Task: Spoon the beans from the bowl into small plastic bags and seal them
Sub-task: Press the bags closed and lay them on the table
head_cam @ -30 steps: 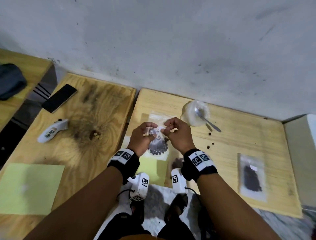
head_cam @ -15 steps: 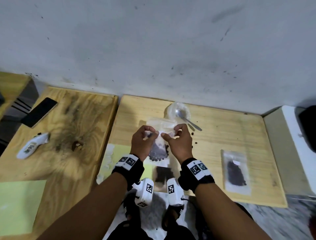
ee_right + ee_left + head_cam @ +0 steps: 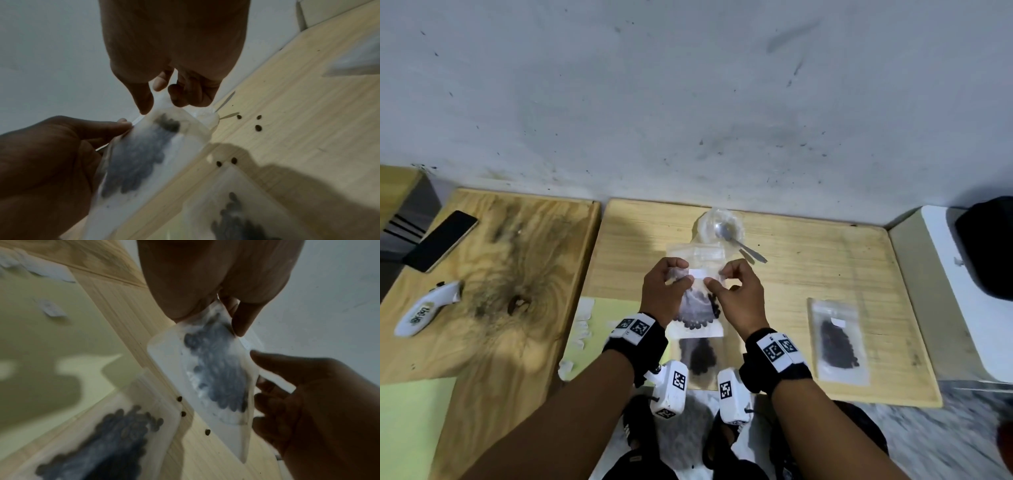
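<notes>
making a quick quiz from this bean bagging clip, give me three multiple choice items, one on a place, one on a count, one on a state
1. Where is the spoon?
A. lying in the clear bowl at the back of the table
B. in the right hand
C. on the phone

2. How many filled bags lie flat on the table, not counting the one being held?
A. none
B. two
C. five

3. What is happening to the bag of beans?
A. it lies untouched on the floor
B. the left hand and the right hand pinch its top edge, holding it up
C. it is being cut with scissors

Answers: 1 A, the spoon's head sits in the bowl; 2 B, one near bag below the hands and one right bag; 3 B, both wrist views show fingers pinching the top.
</notes>
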Motion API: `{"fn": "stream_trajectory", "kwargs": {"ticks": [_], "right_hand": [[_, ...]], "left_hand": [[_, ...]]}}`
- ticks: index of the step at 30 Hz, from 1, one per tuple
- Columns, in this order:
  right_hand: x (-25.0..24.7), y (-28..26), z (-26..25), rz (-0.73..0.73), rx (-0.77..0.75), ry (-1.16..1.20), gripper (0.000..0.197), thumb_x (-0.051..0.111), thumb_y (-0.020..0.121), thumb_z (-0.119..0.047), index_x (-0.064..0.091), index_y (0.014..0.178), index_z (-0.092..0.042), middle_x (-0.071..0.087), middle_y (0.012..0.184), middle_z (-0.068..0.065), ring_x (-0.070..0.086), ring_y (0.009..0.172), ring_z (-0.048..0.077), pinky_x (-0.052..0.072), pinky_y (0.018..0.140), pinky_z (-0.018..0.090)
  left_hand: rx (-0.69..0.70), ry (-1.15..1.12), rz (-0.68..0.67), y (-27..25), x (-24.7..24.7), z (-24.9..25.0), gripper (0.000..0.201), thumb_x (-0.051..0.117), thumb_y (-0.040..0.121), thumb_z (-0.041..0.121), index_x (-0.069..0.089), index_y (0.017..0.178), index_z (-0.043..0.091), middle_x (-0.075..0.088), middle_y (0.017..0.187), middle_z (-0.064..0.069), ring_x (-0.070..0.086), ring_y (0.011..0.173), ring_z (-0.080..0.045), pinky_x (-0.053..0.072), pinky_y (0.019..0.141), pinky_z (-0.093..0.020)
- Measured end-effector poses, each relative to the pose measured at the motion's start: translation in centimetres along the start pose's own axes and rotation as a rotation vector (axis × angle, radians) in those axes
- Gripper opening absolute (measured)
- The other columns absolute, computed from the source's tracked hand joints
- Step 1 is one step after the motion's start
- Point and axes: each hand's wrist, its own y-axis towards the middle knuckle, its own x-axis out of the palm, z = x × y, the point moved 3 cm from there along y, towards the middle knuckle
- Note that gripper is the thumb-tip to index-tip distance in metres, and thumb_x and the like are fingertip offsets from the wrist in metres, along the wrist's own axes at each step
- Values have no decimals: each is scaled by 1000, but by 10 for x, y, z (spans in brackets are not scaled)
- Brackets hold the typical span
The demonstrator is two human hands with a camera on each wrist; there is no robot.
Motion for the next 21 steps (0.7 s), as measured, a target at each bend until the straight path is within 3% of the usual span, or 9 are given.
{"fn": "stream_trajectory", "kwargs": {"ticks": [2, 4, 5, 8, 10, 13, 16, 21], "right_hand": [[-10, -3, 12, -39, 63, 14, 19, 77, 75, -10, 62, 77, -20, 68, 90, -2, 63, 77, 2, 53, 72, 29], [-20, -7, 22, -87, 125, 3, 16, 77, 70, -8, 69, 74, -22, 70, 86, 2, 67, 86, 20, 57, 80, 43], [-26, -8, 26, -90, 145, -3, 18, 77, 69, -7, 71, 75, -22, 70, 86, 3, 66, 87, 25, 57, 81, 45], [-50, -8, 36, -16, 187, 50, 27, 76, 72, 1, 72, 83, -24, 66, 88, 4, 62, 78, 22, 54, 67, 31], [-68, -7, 43, 48, 208, 79, 33, 73, 74, 6, 71, 84, -25, 65, 90, 5, 60, 74, 20, 49, 62, 23], [-94, -7, 59, 91, 254, 64, 30, 72, 74, 3, 72, 86, -25, 66, 92, 5, 63, 77, 22, 54, 69, 32], [-125, -9, 81, 87, 330, -18, 22, 71, 78, -4, 71, 90, -22, 70, 92, 3, 69, 89, 25, 58, 81, 38], [-184, -20, 118, 210, 405, -213, 20, 66, 82, -12, 71, 96, -25, 72, 98, -3, 67, 95, 20, 46, 79, 24]], "left_hand": [[-38, -51, -2, 3, 7, 0, 23, 68, 79, -5, 63, 89, 15, 64, 92, 7, 57, 91, -10, 48, 79, -25], [-61, -63, -25, 3, 15, 1, 26, 69, 77, -4, 65, 93, 15, 64, 95, 4, 57, 92, -13, 50, 81, -33], [-73, -52, -45, 3, 22, 0, 28, 70, 76, -3, 66, 95, 16, 64, 96, 3, 58, 91, -13, 50, 82, -35], [-105, -43, -111, -3, 41, -5, 29, 71, 74, -4, 67, 92, 18, 64, 95, 4, 61, 87, -3, 51, 78, -28], [-160, -50, -162, -8, 55, -13, 25, 72, 72, -2, 72, 85, 18, 68, 100, -2, 66, 91, -15, 52, 79, -29], [-243, 87, -266, -18, 78, -21, 25, 68, 78, -4, 73, 99, 8, 67, 102, -3, 61, 80, -14, 48, 63, -21], [-344, 137, -415, -29, 110, -29, 26, 64, 84, -4, 69, 106, 8, 64, 106, -11, 56, 69, -14, 45, 51, -21], [-422, 143, -544, -59, 176, -38, 34, 58, 84, -13, 64, 115, 2, 56, 116, -6, 57, 72, -16, 48, 50, -19]]}}
